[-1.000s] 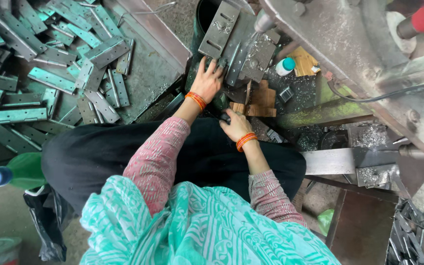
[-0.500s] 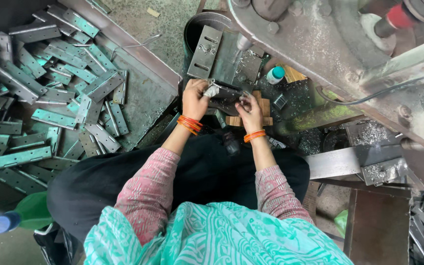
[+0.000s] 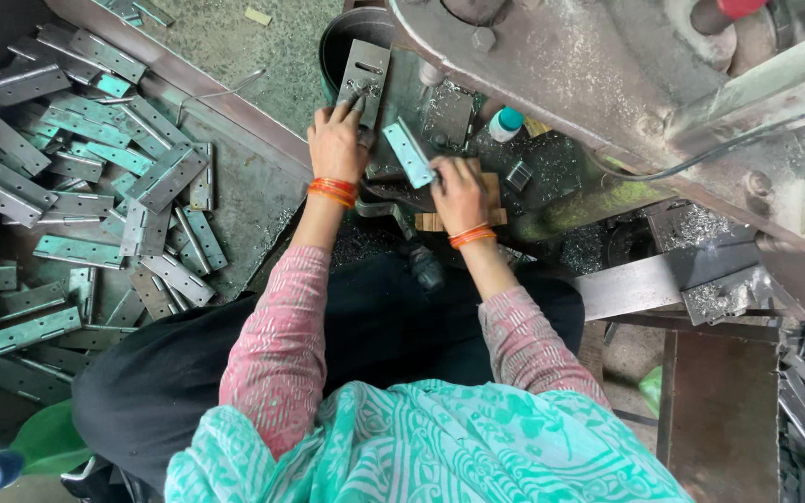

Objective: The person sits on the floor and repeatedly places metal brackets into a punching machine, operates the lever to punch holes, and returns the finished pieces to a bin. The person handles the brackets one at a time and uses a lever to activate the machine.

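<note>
The left hand [image 3: 335,142] is reaching forward, its fingertips closing on the lower end of a grey drilled metal plate [image 3: 365,82] that is standing tilted against the dark round bin [image 3: 339,42]. The right hand [image 3: 459,193] is gripping one end of a pale green hinge strip [image 3: 409,152], which is slanting up between the two hands (both wrists are wearing orange bangles [image 3: 333,191]). Under the right hand a small wooden block [image 3: 491,191] is lying on the dark, filing-strewn counter [image 3: 552,168], and a white bottle with a teal cap [image 3: 506,123] is standing just beyond it. The heavy grey machine frame [image 3: 552,65] is crossing overhead at the top right, hemming in the space past the hands. A dark handle [image 3: 421,261] is sticking out toward the person's lap. Well to the left, a heap of similar green-grey hinge strips [image 3: 67,196] is lying on the floor. A green bottle [image 3: 25,452] is lying at the lower left.
</note>
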